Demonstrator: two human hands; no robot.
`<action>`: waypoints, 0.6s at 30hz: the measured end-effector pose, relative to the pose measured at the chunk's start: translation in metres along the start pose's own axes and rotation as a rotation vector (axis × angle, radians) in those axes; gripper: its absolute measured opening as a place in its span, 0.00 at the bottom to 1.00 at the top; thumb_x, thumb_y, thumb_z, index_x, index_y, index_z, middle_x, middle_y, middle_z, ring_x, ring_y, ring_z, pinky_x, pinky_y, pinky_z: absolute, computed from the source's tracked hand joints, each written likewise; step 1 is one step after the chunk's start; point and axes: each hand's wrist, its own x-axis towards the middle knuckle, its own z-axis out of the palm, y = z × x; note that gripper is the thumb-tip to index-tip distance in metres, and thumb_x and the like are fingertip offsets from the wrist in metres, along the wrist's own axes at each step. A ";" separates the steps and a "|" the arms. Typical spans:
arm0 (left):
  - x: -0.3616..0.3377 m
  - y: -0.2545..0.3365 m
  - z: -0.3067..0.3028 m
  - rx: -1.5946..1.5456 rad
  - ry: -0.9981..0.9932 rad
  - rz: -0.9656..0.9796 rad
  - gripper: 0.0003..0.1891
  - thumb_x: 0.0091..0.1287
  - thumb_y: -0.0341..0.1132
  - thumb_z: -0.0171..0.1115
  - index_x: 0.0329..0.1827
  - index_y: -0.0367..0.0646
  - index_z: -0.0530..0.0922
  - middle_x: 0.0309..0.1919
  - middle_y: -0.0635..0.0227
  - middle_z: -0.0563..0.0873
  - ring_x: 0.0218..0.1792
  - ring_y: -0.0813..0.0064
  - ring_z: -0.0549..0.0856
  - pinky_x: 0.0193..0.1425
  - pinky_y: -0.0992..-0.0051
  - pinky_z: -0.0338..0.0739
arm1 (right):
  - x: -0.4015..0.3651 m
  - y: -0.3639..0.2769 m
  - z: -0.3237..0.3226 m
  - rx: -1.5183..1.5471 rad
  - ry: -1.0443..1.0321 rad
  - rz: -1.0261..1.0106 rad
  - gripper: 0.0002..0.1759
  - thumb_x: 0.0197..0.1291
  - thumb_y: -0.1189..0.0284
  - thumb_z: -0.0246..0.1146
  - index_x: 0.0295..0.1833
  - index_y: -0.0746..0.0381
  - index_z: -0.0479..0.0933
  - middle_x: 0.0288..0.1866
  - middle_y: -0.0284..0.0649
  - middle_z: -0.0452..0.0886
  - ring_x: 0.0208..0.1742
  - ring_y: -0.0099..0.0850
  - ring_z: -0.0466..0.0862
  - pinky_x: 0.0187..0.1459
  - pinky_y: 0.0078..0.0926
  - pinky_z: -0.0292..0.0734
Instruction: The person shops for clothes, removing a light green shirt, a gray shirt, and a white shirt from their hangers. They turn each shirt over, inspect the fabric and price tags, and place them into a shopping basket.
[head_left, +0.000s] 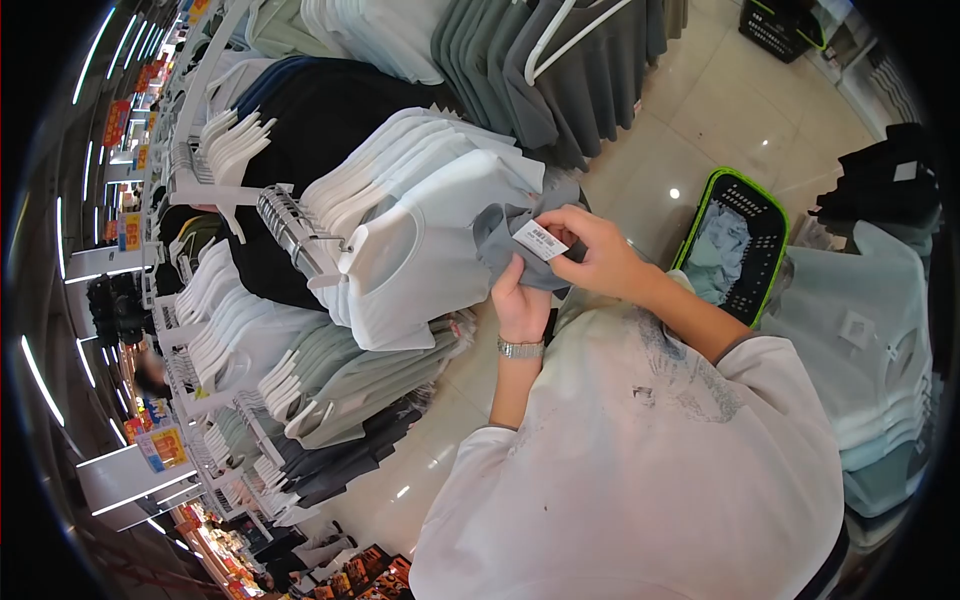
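Note:
A grey garment [495, 235] is bunched up between my two hands, beside the front of a rack of white shirts [450, 205]. My left hand [522, 305], with a metal watch [520, 349] on the wrist, grips the garment from below, thumb on the cloth. My right hand [600, 258] pinches a white printed tag [539, 240] against the grey cloth; its lettering is too small to read. Part of the right fingers is hidden behind the tag and fabric.
Hanging grey shirts [570, 90] are above. A black basket with a green rim [765, 255] holding light blue clothing stands on the floor to the right. Light green shirts [860, 330] hang at the far right. Another basket [775, 30] is at the top right.

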 end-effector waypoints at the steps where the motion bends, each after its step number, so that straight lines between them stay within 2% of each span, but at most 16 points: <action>1: 0.003 0.002 0.000 0.007 0.003 0.004 0.21 0.66 0.32 0.46 0.62 0.38 0.61 0.58 0.61 0.70 0.60 0.65 0.69 0.66 0.64 0.59 | 0.003 -0.001 -0.001 -0.003 -0.001 -0.013 0.21 0.45 0.78 0.61 0.49 0.64 0.72 0.35 0.36 0.74 0.32 0.24 0.74 0.36 0.19 0.70; 5: 0.011 0.008 0.003 0.005 0.002 -0.011 0.21 0.66 0.32 0.45 0.62 0.38 0.61 0.58 0.61 0.70 0.60 0.65 0.69 0.65 0.64 0.61 | 0.011 -0.010 -0.004 0.036 0.028 -0.057 0.21 0.45 0.77 0.62 0.49 0.65 0.73 0.37 0.37 0.74 0.33 0.26 0.75 0.36 0.21 0.71; 8: 0.017 0.010 0.003 0.018 -0.001 -0.039 0.21 0.66 0.32 0.45 0.62 0.39 0.61 0.58 0.61 0.70 0.60 0.65 0.69 0.64 0.64 0.61 | 0.015 -0.002 -0.002 0.019 -0.009 -0.099 0.21 0.47 0.75 0.61 0.51 0.63 0.73 0.33 0.36 0.74 0.30 0.29 0.73 0.34 0.23 0.71; 10: 0.017 0.012 0.009 0.019 0.007 -0.069 0.21 0.66 0.32 0.44 0.62 0.38 0.61 0.59 0.61 0.70 0.59 0.65 0.69 0.64 0.64 0.62 | 0.019 0.002 0.002 -0.043 0.044 -0.123 0.18 0.49 0.74 0.61 0.49 0.62 0.75 0.32 0.36 0.74 0.30 0.30 0.74 0.34 0.24 0.71; 11: 0.018 0.012 0.008 0.046 0.034 -0.064 0.20 0.67 0.33 0.45 0.62 0.38 0.62 0.58 0.61 0.70 0.59 0.66 0.70 0.64 0.64 0.62 | 0.021 0.004 0.003 -0.075 0.069 -0.136 0.17 0.50 0.74 0.61 0.48 0.61 0.75 0.31 0.36 0.74 0.30 0.31 0.75 0.34 0.25 0.71; 14: 0.022 0.013 0.005 0.109 0.091 -0.045 0.19 0.68 0.39 0.44 0.59 0.39 0.65 0.55 0.62 0.73 0.57 0.67 0.72 0.61 0.65 0.65 | 0.027 0.008 0.000 -0.417 0.026 -0.343 0.14 0.50 0.74 0.60 0.45 0.58 0.77 0.29 0.34 0.73 0.30 0.31 0.75 0.33 0.27 0.70; 17: 0.021 0.017 0.005 0.216 0.088 -0.036 0.22 0.68 0.49 0.43 0.54 0.40 0.69 0.51 0.62 0.77 0.52 0.68 0.76 0.57 0.66 0.69 | 0.028 0.012 0.008 -0.503 0.008 -0.446 0.18 0.45 0.76 0.61 0.46 0.56 0.77 0.27 0.34 0.70 0.28 0.33 0.73 0.31 0.28 0.69; 18: 0.021 0.016 0.002 0.235 0.077 -0.041 0.22 0.68 0.49 0.43 0.53 0.40 0.70 0.50 0.62 0.77 0.52 0.68 0.76 0.57 0.67 0.69 | 0.028 0.011 0.008 -0.515 -0.004 -0.441 0.17 0.45 0.76 0.61 0.45 0.55 0.77 0.26 0.33 0.70 0.29 0.32 0.74 0.32 0.27 0.69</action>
